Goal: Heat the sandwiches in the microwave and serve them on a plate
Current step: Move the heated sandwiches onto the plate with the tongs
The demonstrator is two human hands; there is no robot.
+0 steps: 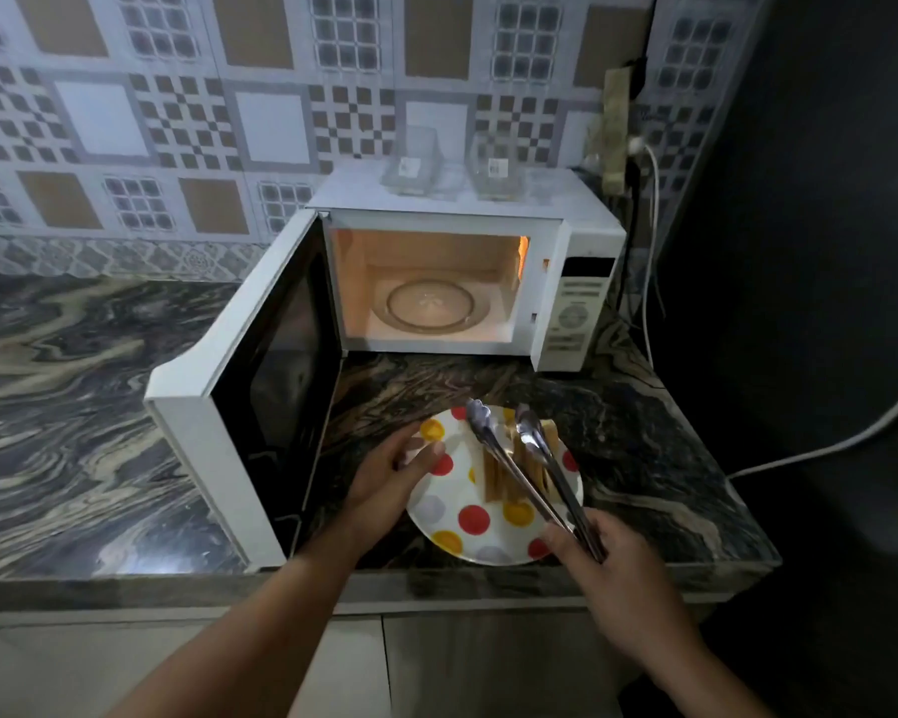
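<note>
Sandwiches (514, 471) standing on a dotted plate (467, 515) on the counter (644, 443), before the open, lit microwave (452, 282). Tongs (527, 463) over them, arms apart, gripped by right hand (600, 559), fingers curled round the handles. Left hand (392, 471) on plate's rim, fingers relaxed.

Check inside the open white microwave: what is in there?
Inside the white microwave, only the round glass turntable shows, lit and bare. The sandwiches sit outside on the polka-dot plate. The near floor corners are hidden.
</note>
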